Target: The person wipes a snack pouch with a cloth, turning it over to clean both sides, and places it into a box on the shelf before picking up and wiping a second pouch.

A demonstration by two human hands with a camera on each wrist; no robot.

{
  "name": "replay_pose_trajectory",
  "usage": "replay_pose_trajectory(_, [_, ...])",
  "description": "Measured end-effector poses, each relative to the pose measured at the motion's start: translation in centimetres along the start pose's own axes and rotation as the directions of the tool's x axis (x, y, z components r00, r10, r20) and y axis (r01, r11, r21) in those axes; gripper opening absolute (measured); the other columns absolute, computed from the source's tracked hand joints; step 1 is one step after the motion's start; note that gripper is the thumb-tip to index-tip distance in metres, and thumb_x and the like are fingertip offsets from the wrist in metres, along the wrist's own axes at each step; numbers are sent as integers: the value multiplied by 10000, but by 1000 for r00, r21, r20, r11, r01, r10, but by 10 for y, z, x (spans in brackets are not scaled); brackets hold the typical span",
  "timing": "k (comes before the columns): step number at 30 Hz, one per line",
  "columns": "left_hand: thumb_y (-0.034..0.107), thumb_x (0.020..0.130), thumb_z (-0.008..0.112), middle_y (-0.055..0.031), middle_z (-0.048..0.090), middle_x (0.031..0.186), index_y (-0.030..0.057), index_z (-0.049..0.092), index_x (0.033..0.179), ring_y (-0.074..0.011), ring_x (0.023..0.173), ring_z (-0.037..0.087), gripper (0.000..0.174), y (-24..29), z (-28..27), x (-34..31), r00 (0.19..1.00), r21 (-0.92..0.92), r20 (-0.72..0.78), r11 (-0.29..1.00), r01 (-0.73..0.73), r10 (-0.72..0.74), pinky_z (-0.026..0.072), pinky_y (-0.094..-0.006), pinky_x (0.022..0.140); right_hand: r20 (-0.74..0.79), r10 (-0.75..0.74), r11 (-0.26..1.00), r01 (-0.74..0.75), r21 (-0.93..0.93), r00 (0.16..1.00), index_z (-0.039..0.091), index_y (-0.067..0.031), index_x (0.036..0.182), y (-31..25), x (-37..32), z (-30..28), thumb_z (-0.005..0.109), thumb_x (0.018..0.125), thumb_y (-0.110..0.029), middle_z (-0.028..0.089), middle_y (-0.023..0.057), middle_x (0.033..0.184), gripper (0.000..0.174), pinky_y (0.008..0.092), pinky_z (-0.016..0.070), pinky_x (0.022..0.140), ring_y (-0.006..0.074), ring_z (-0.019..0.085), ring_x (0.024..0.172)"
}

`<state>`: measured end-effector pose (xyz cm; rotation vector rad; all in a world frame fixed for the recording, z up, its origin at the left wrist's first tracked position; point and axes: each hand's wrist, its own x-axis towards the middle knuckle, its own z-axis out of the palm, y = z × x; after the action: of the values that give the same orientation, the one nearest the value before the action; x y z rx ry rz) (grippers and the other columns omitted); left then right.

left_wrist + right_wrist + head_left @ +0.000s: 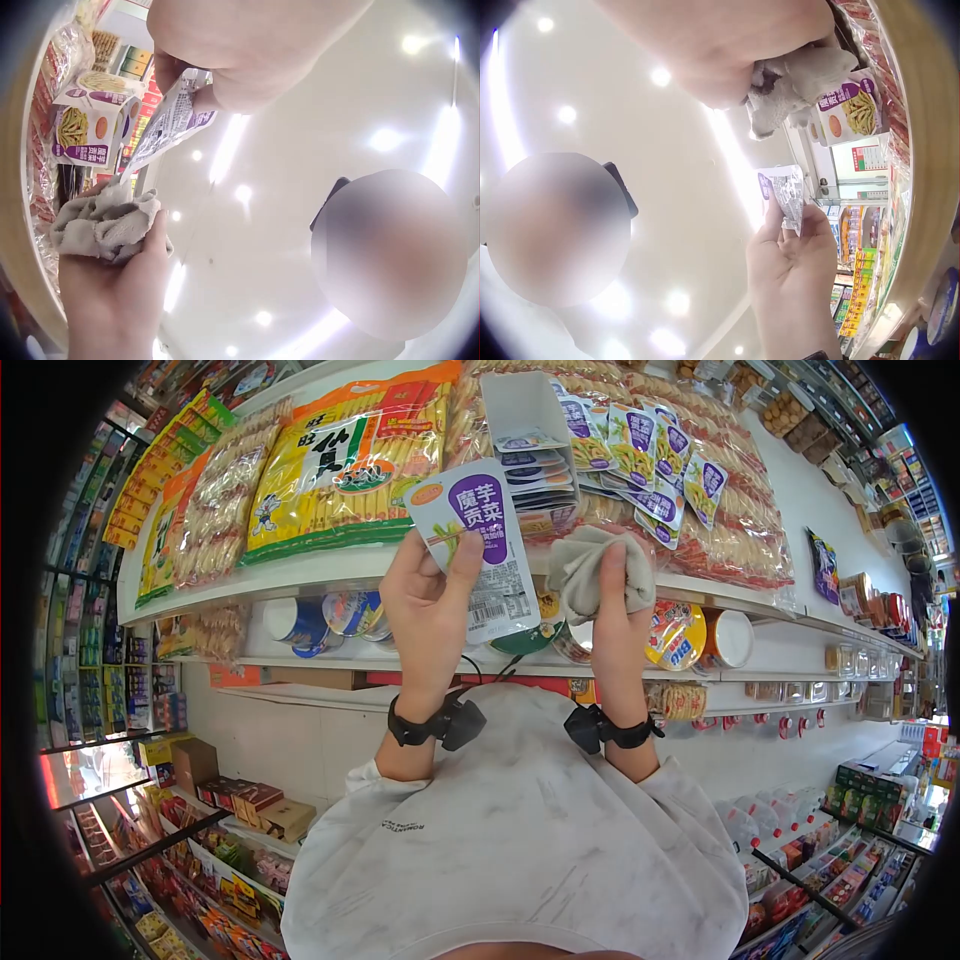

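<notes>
My left hand (430,600) pinches a flat white-and-purple snack packet (495,595) between thumb and fingers, holding it upright above the shelf's front edge. The printed front faces the head camera. In my right hand (620,645) is a folded grey cloth (580,575), with the thumb pressed over it. The cloth is just right of the packet's lower part. Behind the packet stands an open display box (528,415) with similar packets stacked inside. From the left wrist, the box (84,139) shows a picture of green strips, and the cloth (105,225) looks crumpled.
More purple-and-white packets (640,445) lie spread to the box's right, on clear bags of wrapped snack sticks (740,510). A large yellow snack bag (340,470) is at the left. Instant noodle tubs (675,635) sit on the shelf below. A white shelf edge (330,582) runs under the hands.
</notes>
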<state>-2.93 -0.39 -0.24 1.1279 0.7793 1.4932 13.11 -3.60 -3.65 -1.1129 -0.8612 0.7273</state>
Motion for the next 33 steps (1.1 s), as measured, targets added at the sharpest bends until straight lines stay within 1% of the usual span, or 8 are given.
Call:
replay_pose_trajectory(4, [59,939,675,-77,697,1076,-48,633,1115,-82,980,613,210,5,3,-1,994,7,46,995,103,-104,469,-239,846,114,160,975,-175,137,980,582,-21,1164,-3,-5,3,605,1001,-261,642,22,1044,292,243,468,845,82,573,945])
replay_pose_trajectory(7, [21,894,700,-85,666,1100,-49,674,1045,-122,1031,594,168,-13,3,-3,976,224,217,972,-67,17,461,-265,864,342,116,987,-148,69,933,604,-12,1131,-16,-13,6,637,978,-208,658,6,1004,250,239,480,799,71,580,908])
replay_pose_trajectory(11, [-16,834,720,-96,624,1120,-44,682,1044,-176,1029,579,216,-13,6,2,948,406,274,874,-268,164,450,-284,900,275,47,993,-15,-119,960,644,5,1008,-25,-10,5,710,911,-108,674,15,882,163,242,485,699,60,582,789])
replay_pose_trajectory(16, [-29,864,698,-73,599,1056,-64,667,994,-122,946,570,138,-8,8,-2,950,188,307,982,-7,-52,455,-250,826,172,-96,966,133,-220,980,608,-6,897,-27,-7,0,690,921,-99,596,39,737,126,254,443,619,65,504,685])
replay_pose_trajectory(24, [-15,890,692,-39,548,976,-50,636,931,-92,867,531,78,-10,5,2,975,220,214,969,-109,61,432,-215,756,330,25,1000,-24,-5,944,589,-19,991,-19,-9,6,728,891,-115,619,27,844,196,261,456,677,74,520,766])
replay_pose_trajectory(28, [-15,864,722,-25,538,969,-36,641,969,-91,833,530,134,-15,-1,6,971,242,237,967,-78,19,439,-217,758,291,-9,998,28,-60,957,591,-19,1016,-8,-11,7,719,893,-100,636,29,848,196,266,468,680,76,544,766])
replay_pose_trajectory(31, [-25,827,754,-16,536,935,-17,658,982,-89,817,536,183,-5,22,-2,997,251,66,966,-59,44,460,-242,755,198,-36,992,59,-111,980,600,-19,1029,-16,-10,6,710,904,-110,648,37,872,190,261,476,696,80,563,779])
replay_pose_trajectory(33, [-43,777,772,-73,601,976,-13,652,1088,-148,855,596,335,-7,18,-6,966,445,135,857,-260,223,492,-278,780,142,-7,992,26,-127,990,617,-19,1055,-25,-9,0,710,917,-151,664,41,921,213,249,485,737,84,591,819])
